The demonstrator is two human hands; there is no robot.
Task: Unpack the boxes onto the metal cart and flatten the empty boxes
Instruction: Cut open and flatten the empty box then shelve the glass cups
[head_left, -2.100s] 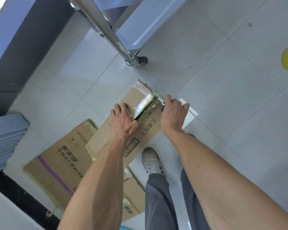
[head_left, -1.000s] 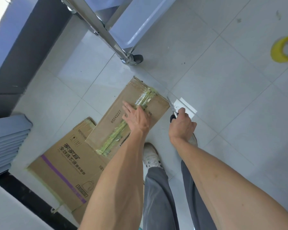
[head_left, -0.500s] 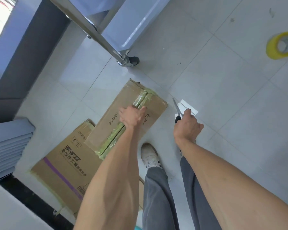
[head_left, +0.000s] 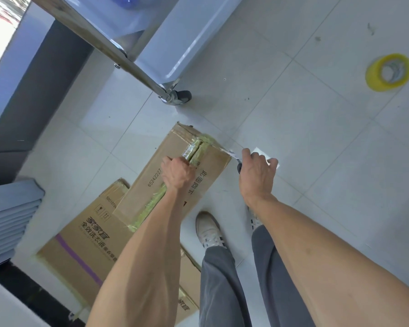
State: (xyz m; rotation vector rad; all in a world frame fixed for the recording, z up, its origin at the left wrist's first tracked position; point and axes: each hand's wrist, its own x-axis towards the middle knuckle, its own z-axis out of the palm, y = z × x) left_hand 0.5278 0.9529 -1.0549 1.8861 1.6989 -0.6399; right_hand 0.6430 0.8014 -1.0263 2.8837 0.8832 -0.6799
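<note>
- On the tiled floor [head_left: 305,142], seen from the head camera, a brown cardboard box [head_left: 151,175] lies with its taped seam facing up, strips of yellowish tape running along the middle.
- The left hand [head_left: 177,173] rests on that seam with its fingers curled down into the gap between the flaps, gripping the box.
- The right hand [head_left: 255,171] is closed around the dark handle of a pair of scissors [head_left: 233,155]; the blade tip meets the near corner of the box at its right edge.
- A flattened box [head_left: 80,244] with printed lettering and a purple stripe lies under and beside the first one, toward the lower left.
- The metal cart [head_left: 118,50] stands just beyond the boxes, one leg ending in a small dark wheel [head_left: 182,96] near the box's far corner.
- A yellow roll of tape [head_left: 388,72] lies on the floor well apart, upper right.
- A small white slip [head_left: 272,159] shows behind the right hand.
- A pale shoe [head_left: 208,230] and grey trouser legs stand beside the boxes.
</note>
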